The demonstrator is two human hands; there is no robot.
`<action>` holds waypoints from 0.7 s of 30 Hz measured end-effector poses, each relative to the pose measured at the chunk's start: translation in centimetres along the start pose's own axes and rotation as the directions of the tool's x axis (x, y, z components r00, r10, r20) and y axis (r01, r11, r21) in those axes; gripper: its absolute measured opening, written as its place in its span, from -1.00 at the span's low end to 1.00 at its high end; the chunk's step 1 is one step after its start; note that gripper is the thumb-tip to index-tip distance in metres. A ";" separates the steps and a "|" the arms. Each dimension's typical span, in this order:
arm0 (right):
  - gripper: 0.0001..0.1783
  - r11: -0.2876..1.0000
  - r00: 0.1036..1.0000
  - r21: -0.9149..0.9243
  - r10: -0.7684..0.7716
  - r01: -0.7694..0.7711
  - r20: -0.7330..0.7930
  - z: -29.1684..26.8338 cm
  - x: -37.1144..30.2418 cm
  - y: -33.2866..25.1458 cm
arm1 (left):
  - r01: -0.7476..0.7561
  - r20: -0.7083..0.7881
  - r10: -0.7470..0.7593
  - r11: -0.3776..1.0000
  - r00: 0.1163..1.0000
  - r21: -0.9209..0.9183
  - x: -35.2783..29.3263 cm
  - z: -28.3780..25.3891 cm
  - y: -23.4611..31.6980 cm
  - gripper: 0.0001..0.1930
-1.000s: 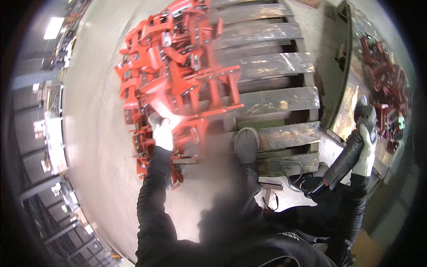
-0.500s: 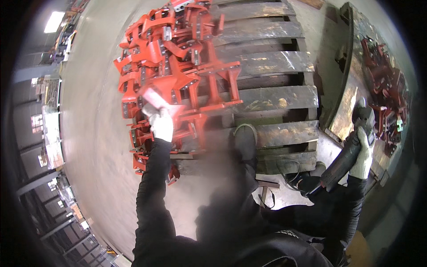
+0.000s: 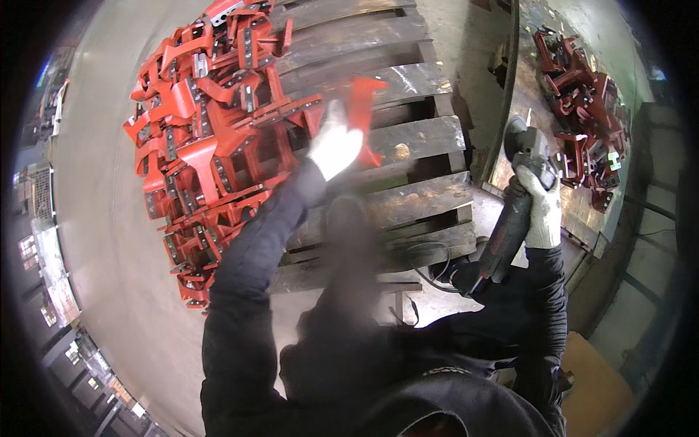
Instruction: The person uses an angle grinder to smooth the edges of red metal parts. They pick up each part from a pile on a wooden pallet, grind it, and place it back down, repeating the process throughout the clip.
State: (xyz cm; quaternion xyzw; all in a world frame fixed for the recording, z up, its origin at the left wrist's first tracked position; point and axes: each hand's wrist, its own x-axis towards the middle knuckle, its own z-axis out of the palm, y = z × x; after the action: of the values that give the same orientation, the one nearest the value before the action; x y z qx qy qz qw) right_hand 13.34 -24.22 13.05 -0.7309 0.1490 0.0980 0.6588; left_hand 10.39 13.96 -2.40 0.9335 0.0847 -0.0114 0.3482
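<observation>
My left hand (image 3: pixel 336 146), in a white glove, is closed around a red metal bracket (image 3: pixel 362 109), smeared by motion. It holds the bracket above the slats of a wooden pallet (image 3: pixel 415 149), just right of a heap of similar red metal brackets (image 3: pixel 191 102). At the right, my right hand (image 3: pixel 542 207), also gloved in white, grips an angle grinder (image 3: pixel 507 229). The grinder's disc end points away from me, near the edge of a wooden board. Its black cord hangs from the rear end.
Darker red metal parts (image 3: pixel 582 109) lie piled on the wooden board (image 3: pixel 535 51) at the right. A small metal stand (image 3: pixel 399 288) is near my legs. Concrete floor (image 3: pixel 95 146) stretches along the left, with shelving beyond it.
My left hand has moved right from over the heap, carrying the red bracket out above the pallet slats. The grinder is raised more upright in my right hand. The whole view has shifted.
</observation>
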 end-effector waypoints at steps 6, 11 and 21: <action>-0.29 0.996 0.996 -0.026 0.087 -0.087 0.017 0.9 0.7 0.9 | 0.221 0.301 -0.177 0.968 0.937 -0.120 3.1 3.5 5.7 0.03; -0.15 0.947 0.996 -0.314 -0.050 0.069 0.068 2.6 2.1 1.5 | 0.102 0.385 -0.087 0.995 0.919 -0.020 2.2 3.9 4.2 0.04; -0.49 0.799 0.848 -0.515 0.012 0.311 0.530 5.7 8.2 2.6 | -0.117 0.180 0.094 0.986 0.979 0.122 -0.2 2.7 3.1 -0.30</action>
State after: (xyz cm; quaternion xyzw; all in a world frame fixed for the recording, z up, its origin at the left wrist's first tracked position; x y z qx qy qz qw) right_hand 20.41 -19.53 7.17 -0.8540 -0.1277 0.2736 0.4237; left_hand 10.81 9.86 -2.44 0.9531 0.0033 -0.0798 0.2918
